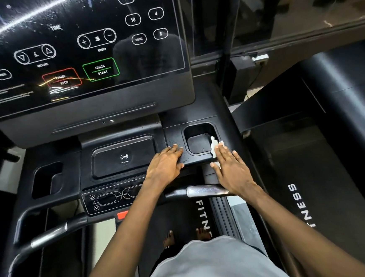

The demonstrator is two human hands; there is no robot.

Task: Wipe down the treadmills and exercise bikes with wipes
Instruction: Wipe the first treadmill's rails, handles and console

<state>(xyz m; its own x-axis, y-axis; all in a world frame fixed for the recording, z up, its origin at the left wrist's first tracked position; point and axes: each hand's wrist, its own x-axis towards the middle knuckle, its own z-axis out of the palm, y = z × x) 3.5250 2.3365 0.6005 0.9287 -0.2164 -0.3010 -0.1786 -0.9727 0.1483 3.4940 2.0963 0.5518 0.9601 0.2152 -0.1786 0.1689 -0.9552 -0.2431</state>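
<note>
I am standing on the treadmill [197, 113], and both hands are down on the console tray just right of the frame's centre. My right hand [230, 169] lies flat with the fingers straight. It presses the white wipe [213, 144] against the near right rim of the cup holder [199, 137]. Most of the wipe is hidden under my palm; only a crumpled bit shows past my fingertips and another by my thumb. My left hand [165, 163] is released too, with its fingers spread on the ledge between the cup holder and the charging pad [124, 157], steadying me and holding nothing. I judge the wipe to be thin, limp and damp, weighing next to nothing. It will bunch and slide out unless I keep the whole palm over it, so pinning its middle with flat fingers should work better than pinching a corner. For the recess of the cup holder I would gather it over two fingertips instead. The glossy control panel [78, 48] in the upper left shows specks and streaks. The metal grip [207, 190] sits below my right wrist, and both probably need a pass.
</note>
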